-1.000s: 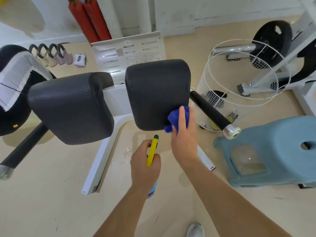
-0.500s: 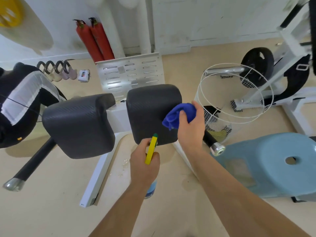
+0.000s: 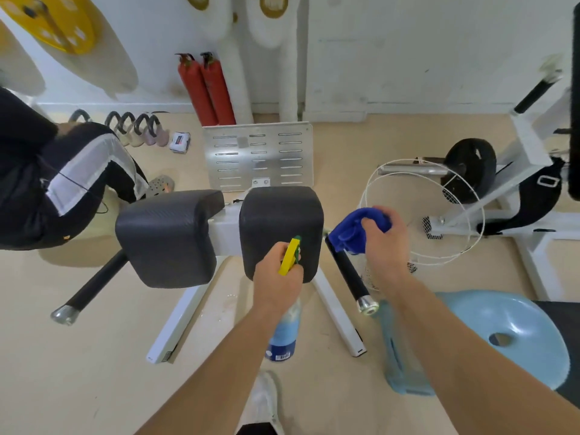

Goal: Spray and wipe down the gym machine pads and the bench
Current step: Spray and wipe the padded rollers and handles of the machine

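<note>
Beige floor [image 3: 78, 356], white wall [image 3: 408, 42], red extinguishers [image 3: 205, 89], pale-blue stool [image 3: 518, 334]

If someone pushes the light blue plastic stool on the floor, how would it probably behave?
The light blue stool looks like thin moulded plastic with a hole in its seat, so it is probably light and stiff. Its legs look splayed, so it should slide on the smooth beige floor rather than tip. It cannot roll.

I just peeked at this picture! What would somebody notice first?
Probably the two hands in the middle: the left hand grips a spray bottle with a yellow trigger, and the right hand clutches a bright blue cloth. Right behind them sit two big black pads on a white gym machine.
</note>
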`<state>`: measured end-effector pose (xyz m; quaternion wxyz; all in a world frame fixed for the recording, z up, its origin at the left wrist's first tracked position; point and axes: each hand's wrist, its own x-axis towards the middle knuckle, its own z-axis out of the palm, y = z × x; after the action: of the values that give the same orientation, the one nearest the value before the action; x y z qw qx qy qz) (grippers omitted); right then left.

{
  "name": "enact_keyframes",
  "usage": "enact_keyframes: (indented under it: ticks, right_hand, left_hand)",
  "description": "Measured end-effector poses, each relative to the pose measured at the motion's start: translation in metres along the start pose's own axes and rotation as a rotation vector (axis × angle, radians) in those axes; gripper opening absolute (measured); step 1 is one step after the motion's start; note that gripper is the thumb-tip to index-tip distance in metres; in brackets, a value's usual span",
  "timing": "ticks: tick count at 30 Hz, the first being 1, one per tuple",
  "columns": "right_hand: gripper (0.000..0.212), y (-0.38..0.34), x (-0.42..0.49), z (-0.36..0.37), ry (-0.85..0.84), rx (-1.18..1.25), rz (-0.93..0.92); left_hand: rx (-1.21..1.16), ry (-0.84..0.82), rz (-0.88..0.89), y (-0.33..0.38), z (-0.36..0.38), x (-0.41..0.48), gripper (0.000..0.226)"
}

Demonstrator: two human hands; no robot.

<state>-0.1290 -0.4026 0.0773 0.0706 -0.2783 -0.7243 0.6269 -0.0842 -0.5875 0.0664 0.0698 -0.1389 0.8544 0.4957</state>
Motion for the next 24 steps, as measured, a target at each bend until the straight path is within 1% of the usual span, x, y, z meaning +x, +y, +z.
enact_keyframes:
  ticks: [4,7,10,14,18,21,24]
  right_hand:
    - [0.031,-0.022,0.016,0.027,-0.088,-0.054,-0.020]
    - [0.026,-0.039,0.024,0.050,-0.117,-0.083,-0.085]
    - [0.025,-0.048,0.037,0.070,-0.133,-0.155,-0.136]
    - [0.028,-0.055,0.056,0.087,-0.155,-0.204,-0.091]
    - [0.029,-0.064,0.067,0.090,-0.160,-0.224,-0.054]
    - [0.028,-0.073,0.071,0.087,-0.196,-0.245,-0.042]
    - [0.026,-0.085,0.076,0.084,-0.231,-0.240,-0.030]
  left_hand:
    - [-0.006,-0.006,-0.038,0.010,-0.019,0.018,0.017]
    - [-0.008,-0.019,-0.076,0.017,-0.044,0.041,0.020]
    - [0.054,-0.061,-0.076,0.025,-0.079,0.068,0.013]
    - [0.202,-0.207,0.004,0.044,-0.122,0.104,0.018]
    - [0.348,-0.316,0.064,0.067,-0.143,0.128,0.027]
    - [0.338,-0.372,0.030,0.079,-0.150,0.137,0.034]
    - [0.288,-0.389,0.033,0.093,-0.156,0.141,0.028]
